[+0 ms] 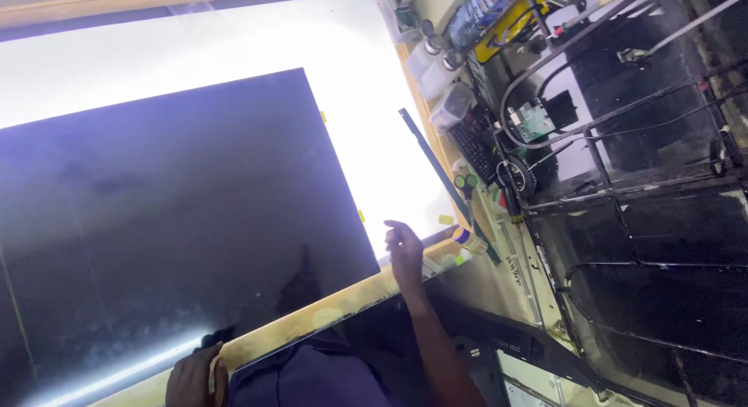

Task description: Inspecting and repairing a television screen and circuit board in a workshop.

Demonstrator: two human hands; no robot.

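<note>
A large dark panel (171,220) lies flat on a glowing white light table (366,103). Its long axis runs from the near left to the far right of the view, tilted slightly, with one corner pointing toward the far right and its near long edge resting along the table's wooden edge (327,317).

The left hand (195,376) sits at the near left, fingers curled over the panel's near edge where a bright strip of light shows beneath; it appears to be gripping that edge, though the fingertips are dark and hard to make out. The right hand (403,251) is at the near right corner of the light table, just beside the panel's right corner, fingers loosely bent and touching the lit surface; whether it holds anything cannot be told.

A thin dark strip (436,169) lies diagonally on the table's right side. Just beyond the right hand a roll of tape (461,237) rests on the wooden edge. Farther right, a cluttered bench carries small plastic containers (450,105), a green circuit board (534,119) and looping cables (545,72).
</note>
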